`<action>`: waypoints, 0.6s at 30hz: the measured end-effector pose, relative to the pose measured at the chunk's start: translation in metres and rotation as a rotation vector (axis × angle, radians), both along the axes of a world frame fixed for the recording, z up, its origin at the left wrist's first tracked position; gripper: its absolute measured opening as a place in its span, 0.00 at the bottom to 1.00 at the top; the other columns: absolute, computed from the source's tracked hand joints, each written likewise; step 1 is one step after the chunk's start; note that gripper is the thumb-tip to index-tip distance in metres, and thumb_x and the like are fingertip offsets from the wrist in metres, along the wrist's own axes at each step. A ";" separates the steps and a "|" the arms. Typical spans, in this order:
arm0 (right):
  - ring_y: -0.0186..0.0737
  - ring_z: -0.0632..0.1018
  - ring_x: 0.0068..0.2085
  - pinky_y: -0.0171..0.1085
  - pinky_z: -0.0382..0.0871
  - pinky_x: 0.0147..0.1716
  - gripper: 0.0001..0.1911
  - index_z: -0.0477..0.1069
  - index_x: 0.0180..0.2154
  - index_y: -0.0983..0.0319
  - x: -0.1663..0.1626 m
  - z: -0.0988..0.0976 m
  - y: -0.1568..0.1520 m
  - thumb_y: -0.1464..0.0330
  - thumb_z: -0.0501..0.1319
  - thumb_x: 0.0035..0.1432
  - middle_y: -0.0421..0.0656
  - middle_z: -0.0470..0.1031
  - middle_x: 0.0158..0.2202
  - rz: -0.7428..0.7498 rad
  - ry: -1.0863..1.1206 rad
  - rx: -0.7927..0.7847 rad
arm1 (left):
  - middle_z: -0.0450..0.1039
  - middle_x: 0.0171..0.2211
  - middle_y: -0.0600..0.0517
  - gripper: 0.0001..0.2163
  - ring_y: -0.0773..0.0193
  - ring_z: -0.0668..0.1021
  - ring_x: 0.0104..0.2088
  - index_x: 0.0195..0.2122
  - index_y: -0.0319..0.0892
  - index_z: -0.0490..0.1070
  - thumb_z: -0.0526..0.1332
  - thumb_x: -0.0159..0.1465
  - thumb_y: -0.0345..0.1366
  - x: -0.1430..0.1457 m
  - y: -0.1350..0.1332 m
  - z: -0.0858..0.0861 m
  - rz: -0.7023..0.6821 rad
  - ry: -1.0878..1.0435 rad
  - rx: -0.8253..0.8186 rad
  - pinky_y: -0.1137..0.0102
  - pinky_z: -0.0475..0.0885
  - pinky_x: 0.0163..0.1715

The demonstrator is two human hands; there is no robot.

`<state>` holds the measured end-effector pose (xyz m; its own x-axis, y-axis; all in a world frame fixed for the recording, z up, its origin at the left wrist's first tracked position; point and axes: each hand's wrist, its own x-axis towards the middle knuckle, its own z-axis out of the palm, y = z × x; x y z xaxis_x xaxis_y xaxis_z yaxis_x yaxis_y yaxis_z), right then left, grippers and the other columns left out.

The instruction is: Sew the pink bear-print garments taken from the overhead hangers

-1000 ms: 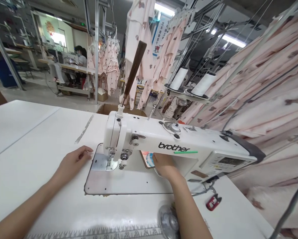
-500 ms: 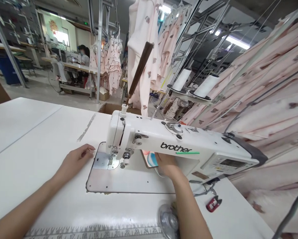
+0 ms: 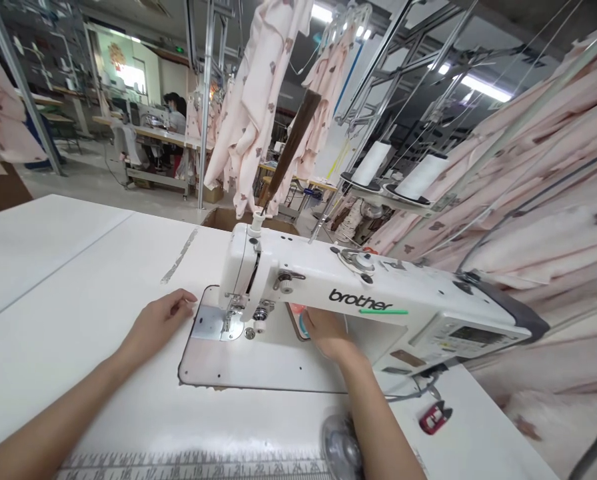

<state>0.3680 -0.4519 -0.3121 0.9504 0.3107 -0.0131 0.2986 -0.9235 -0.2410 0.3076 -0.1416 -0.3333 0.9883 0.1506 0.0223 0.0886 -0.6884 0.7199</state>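
My left hand (image 3: 162,321) rests on the white table just left of the sewing machine's needle plate, its fingers loosely bent and apart, holding nothing. Under the arm of the white sewing machine (image 3: 358,283) reaches my right hand (image 3: 327,331). Its fingers stretch over a flat, brightly coloured thing with a dark rim (image 3: 297,309), which looks like a phone; most of it is covered by the hand. Whether the fingertips touch its face I cannot tell. The presser foot (image 3: 227,325) stands over the metal plate with no cloth under it.
A clear ruler (image 3: 193,465) lies along the front edge beside a clear round object (image 3: 342,447). Red thread snips (image 3: 435,418) lie at right. Thread cones (image 3: 372,163) stand behind the machine; pink printed garments (image 3: 543,200) hang at right and behind. A person sits farther back.
My right hand has shifted left over the coloured face and covers more of it. My left hand stays beside the plate. Hanging garments at the back have moved left, and another appears at far left.
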 end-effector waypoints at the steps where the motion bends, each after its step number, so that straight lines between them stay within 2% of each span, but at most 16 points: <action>1: 0.45 0.71 0.43 0.37 0.61 0.39 0.14 0.66 0.42 0.64 0.000 0.000 0.001 0.72 0.44 0.60 0.50 0.71 0.43 0.005 0.004 0.000 | 0.66 0.23 0.58 0.12 0.65 0.69 0.26 0.36 0.48 0.66 0.49 0.60 0.47 0.000 0.000 0.000 0.000 -0.002 -0.001 0.73 0.60 0.26; 5: 0.44 0.72 0.42 0.36 0.61 0.39 0.15 0.66 0.41 0.63 -0.001 0.000 0.001 0.72 0.44 0.61 0.48 0.71 0.42 0.013 0.014 0.002 | 0.67 0.23 0.58 0.12 0.65 0.70 0.26 0.36 0.48 0.66 0.49 0.59 0.46 0.000 0.001 -0.001 0.000 -0.013 -0.008 0.74 0.61 0.27; 9: 0.47 0.68 0.50 0.38 0.60 0.45 0.16 0.64 0.47 0.64 0.001 -0.002 -0.003 0.73 0.44 0.60 0.50 0.67 0.50 -0.015 -0.023 0.004 | 0.66 0.23 0.58 0.12 0.65 0.69 0.26 0.37 0.48 0.66 0.50 0.59 0.47 0.001 0.002 -0.003 0.008 0.004 -0.012 0.73 0.61 0.27; 13: 0.47 0.61 0.57 0.40 0.54 0.53 0.18 0.61 0.51 0.64 0.003 -0.003 -0.006 0.73 0.46 0.60 0.50 0.63 0.54 -0.039 -0.078 -0.007 | 0.67 0.24 0.58 0.12 0.65 0.69 0.26 0.38 0.49 0.66 0.50 0.59 0.47 0.002 0.003 -0.006 0.009 0.017 -0.011 0.73 0.61 0.27; 15: 0.46 0.61 0.57 0.39 0.51 0.55 0.19 0.61 0.52 0.64 0.002 -0.002 -0.007 0.73 0.46 0.60 0.50 0.64 0.54 -0.040 -0.096 -0.021 | 0.67 0.24 0.58 0.13 0.65 0.69 0.26 0.38 0.49 0.66 0.50 0.59 0.48 0.003 0.004 -0.006 0.006 0.017 -0.009 0.73 0.61 0.28; 18: 0.45 0.65 0.54 0.38 0.54 0.53 0.17 0.63 0.50 0.63 0.000 0.002 -0.007 0.73 0.46 0.61 0.49 0.67 0.51 -0.045 -0.106 -0.049 | 0.67 0.25 0.58 0.13 0.65 0.68 0.26 0.38 0.49 0.66 0.50 0.59 0.49 0.003 0.004 -0.006 0.004 0.019 -0.007 0.73 0.61 0.28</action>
